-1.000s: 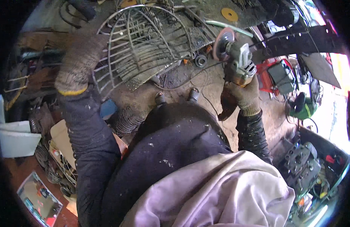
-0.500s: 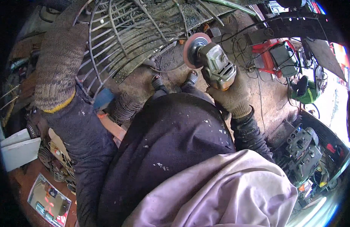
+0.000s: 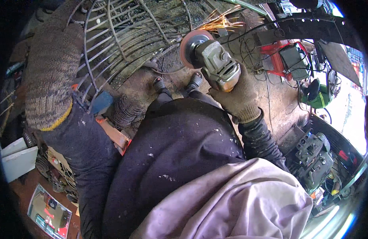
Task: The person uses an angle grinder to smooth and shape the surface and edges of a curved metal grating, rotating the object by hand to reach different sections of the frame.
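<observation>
In my right hand (image 3: 240, 95), gloved in brown knit, is a grey angle grinder (image 3: 220, 61), the fingers closed round its body. Its reddish disc (image 3: 192, 48) touches or nearly touches the curved rim of a metal rod grille (image 3: 124, 59); orange sparks (image 3: 222, 23) fly from the disc's far side toward the upper right. My left hand (image 3: 58, 51), in a brown knit glove with a yellow-edged cuff, reaches to the grille's left side at the top edge. Its fingers are hidden or out of the picture, so its grip cannot be made out.
My sandalled feet (image 3: 195, 79) stand below the grille. Coiled springs (image 3: 126, 113) and a blue object (image 3: 101, 102) lie left of my legs. Tangled cables (image 3: 249, 55) run over the floor beside a red stool (image 3: 273, 59). Grey machinery (image 3: 314, 159) stands at the right.
Sparks have appeared at the grinder's disc, where none flew before. My right hand and the grinder have shifted left and slightly up in the picture; the whole scene has also slid a little left.
</observation>
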